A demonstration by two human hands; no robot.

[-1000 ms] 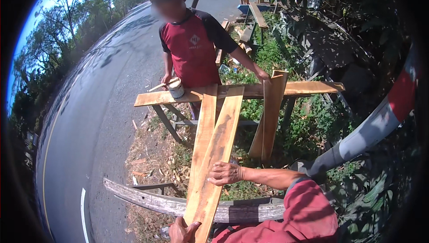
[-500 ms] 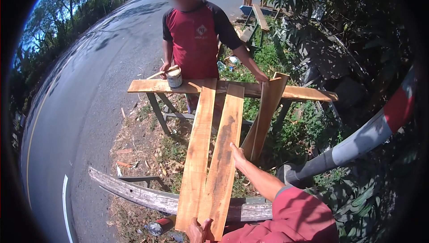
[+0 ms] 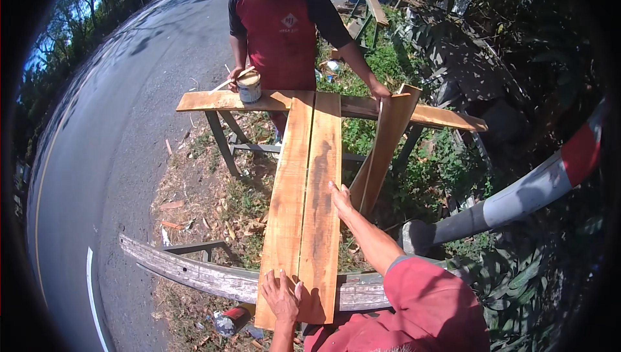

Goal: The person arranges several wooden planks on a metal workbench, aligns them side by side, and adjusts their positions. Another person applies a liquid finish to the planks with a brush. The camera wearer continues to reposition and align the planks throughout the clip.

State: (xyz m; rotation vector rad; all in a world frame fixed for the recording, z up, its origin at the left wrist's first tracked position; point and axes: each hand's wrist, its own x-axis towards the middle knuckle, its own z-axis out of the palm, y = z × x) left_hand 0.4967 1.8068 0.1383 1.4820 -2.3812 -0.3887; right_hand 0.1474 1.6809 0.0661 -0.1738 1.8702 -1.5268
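The left hand (image 3: pixel 281 299) is laid, fingers spread and gripping nothing, on the left board (image 3: pixel 284 213). The right hand (image 3: pixel 341 202) is set against the right board (image 3: pixel 321 235); underside grip cannot be told. Edge alignment appears in hand; inward pressure seems called for. Far ends are rested on the plank (image 3: pixel 202 100).
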